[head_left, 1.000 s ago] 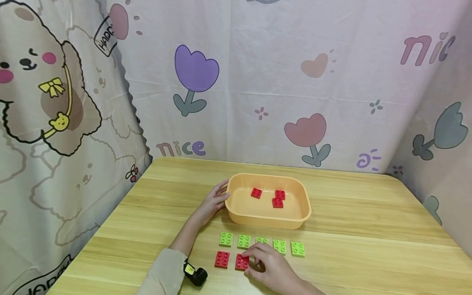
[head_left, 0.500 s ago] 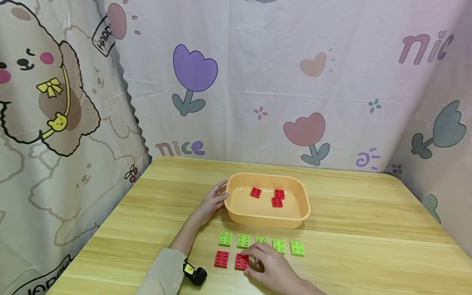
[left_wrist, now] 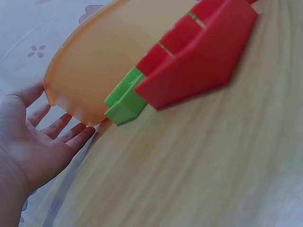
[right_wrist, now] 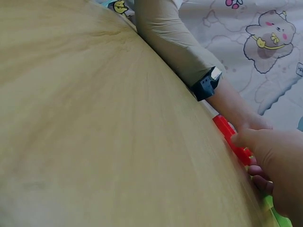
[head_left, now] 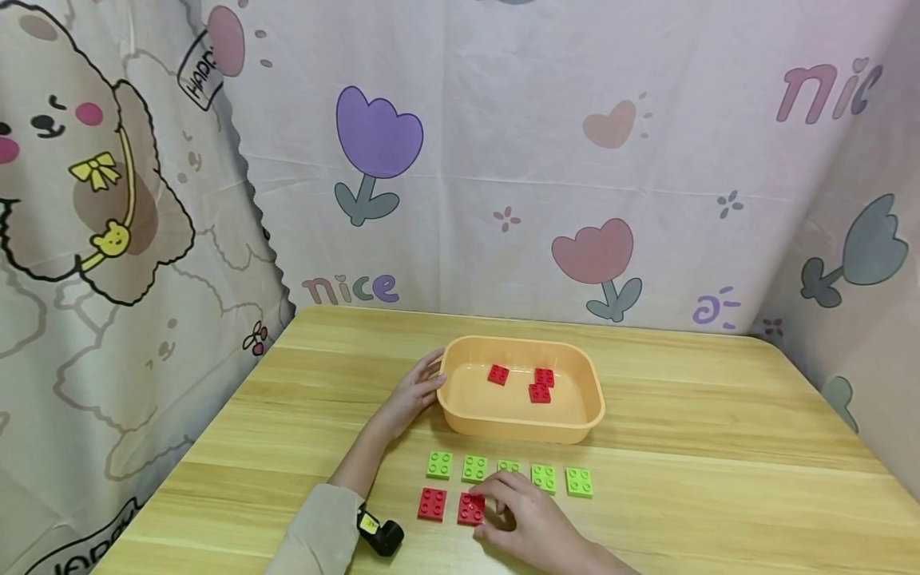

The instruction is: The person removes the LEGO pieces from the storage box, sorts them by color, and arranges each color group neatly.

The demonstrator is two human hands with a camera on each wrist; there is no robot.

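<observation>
My right hand (head_left: 532,517) pinches a red toy building block (head_left: 469,511) on the table, thumb at its near right corner and forefinger at its top right. Left of it lies another red block (head_left: 432,505). Behind both runs a row of several light green blocks (head_left: 440,465), one partly covered by my right hand. My left hand (head_left: 411,401) touches the left end of an orange plastic tray (head_left: 513,427); in the left wrist view its fingers (left_wrist: 57,126) are spread along the tray's outer wall, thumb near the rim. Three red blocks (head_left: 540,393) lie inside the tray.
The wood-grain table (head_left: 719,447) extends to both sides. A black wrist camera (head_left: 381,533) is strapped on the left wrist, over the table at the front. Printed cloth (head_left: 467,263) hangs behind the table and along its sides.
</observation>
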